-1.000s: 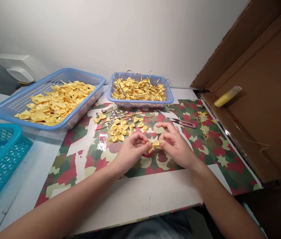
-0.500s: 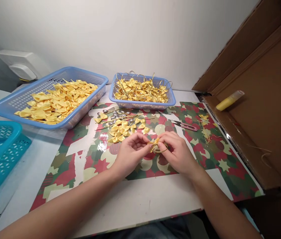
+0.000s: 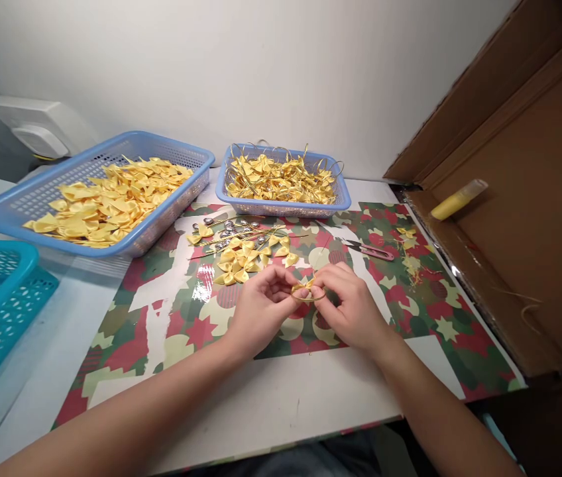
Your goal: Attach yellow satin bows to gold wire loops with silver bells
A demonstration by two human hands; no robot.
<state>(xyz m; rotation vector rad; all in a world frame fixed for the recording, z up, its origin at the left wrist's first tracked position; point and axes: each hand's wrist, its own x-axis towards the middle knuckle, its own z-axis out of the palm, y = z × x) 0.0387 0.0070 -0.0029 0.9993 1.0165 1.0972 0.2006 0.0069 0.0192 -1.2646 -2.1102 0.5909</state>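
My left hand and my right hand meet over the patterned sheet, fingertips pinched on either side of a small yellow ribbon bow. A gold cord loop hangs from the bow toward me, between the two thumbs. The fingers partly hide the bow. Just beyond my left hand lies a small heap of yellow bows. Behind that heap are round silver bells with gold cords across them.
A blue basket of yellow bows stands back left, another blue basket with corded bows at the back. Thread snips and thread scraps lie right. A teal basket is left, a cardboard wall right, holding a yellow tube.
The gold cord loop has shifted left and now spans between both thumbs. The bow has turned slightly in my fingers. The hands stay close together, and the view has moved a little.
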